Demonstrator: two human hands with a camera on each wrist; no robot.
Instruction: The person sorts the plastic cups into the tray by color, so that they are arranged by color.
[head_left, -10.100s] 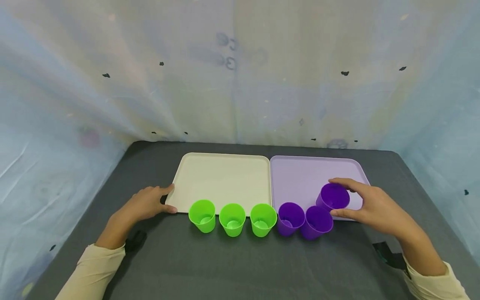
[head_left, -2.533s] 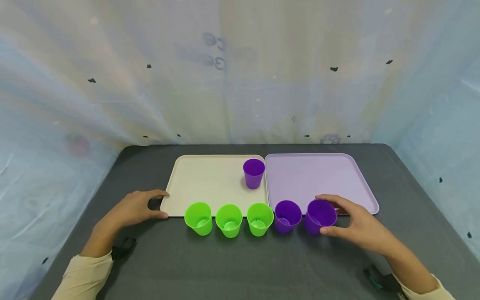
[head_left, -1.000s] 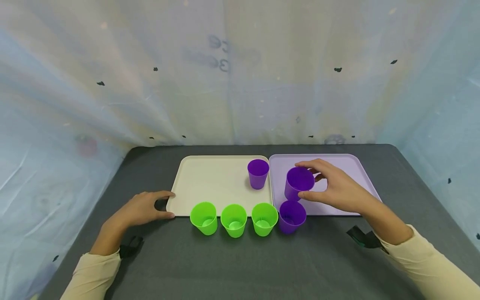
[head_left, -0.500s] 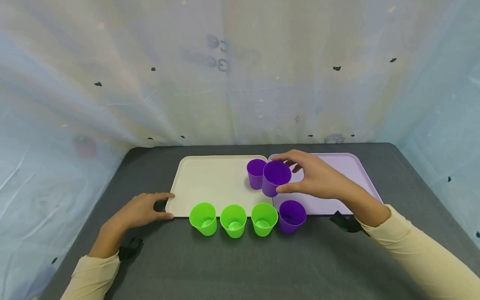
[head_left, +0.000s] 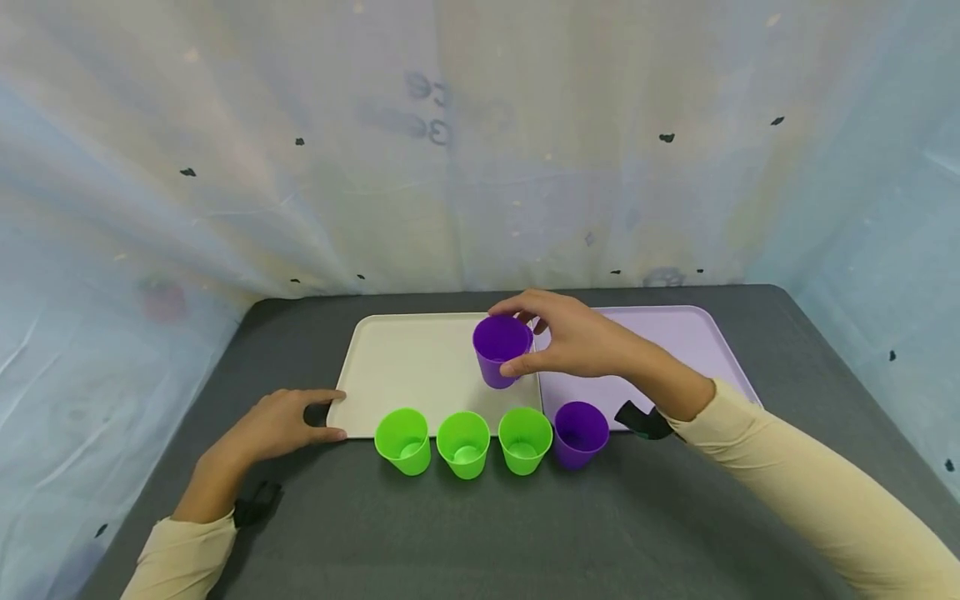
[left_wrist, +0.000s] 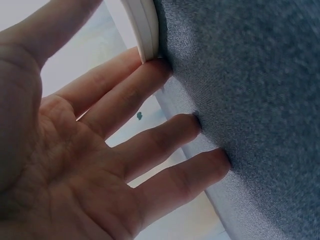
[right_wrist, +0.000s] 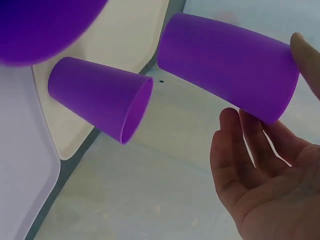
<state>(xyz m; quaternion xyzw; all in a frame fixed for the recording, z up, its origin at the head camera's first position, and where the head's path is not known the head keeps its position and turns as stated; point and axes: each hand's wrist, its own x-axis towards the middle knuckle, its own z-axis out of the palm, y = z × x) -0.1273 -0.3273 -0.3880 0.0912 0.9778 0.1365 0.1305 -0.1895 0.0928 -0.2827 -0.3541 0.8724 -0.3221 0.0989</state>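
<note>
My right hand [head_left: 573,337] holds a purple cup [head_left: 495,358] by its rim, thumb on the near side, above the cream tray [head_left: 405,358]. In the right wrist view the held cup [right_wrist: 225,65] appears apart from a second purple cup [right_wrist: 95,95] standing on that tray. From the head that second cup is mostly hidden behind the held one. My left hand [head_left: 273,427] rests at the cream tray's left edge, thumb and forefinger spread; its fingers [left_wrist: 130,95] are nearly straight and touch the tray rim [left_wrist: 145,30] and the dark cloth.
Three green cups [head_left: 403,442] stand in a row along the cream tray's front edge. To their right stands another purple cup [head_left: 581,435], before the lilac tray [head_left: 675,354], which adjoins the cream one. A hanging sheet [head_left: 480,167] backs the dark-covered table [head_left: 450,533].
My right hand has lifted a purple cup from the front row and carried it left, over the lilac tray to the cream tray. The left hand has stayed at the tray edge.
</note>
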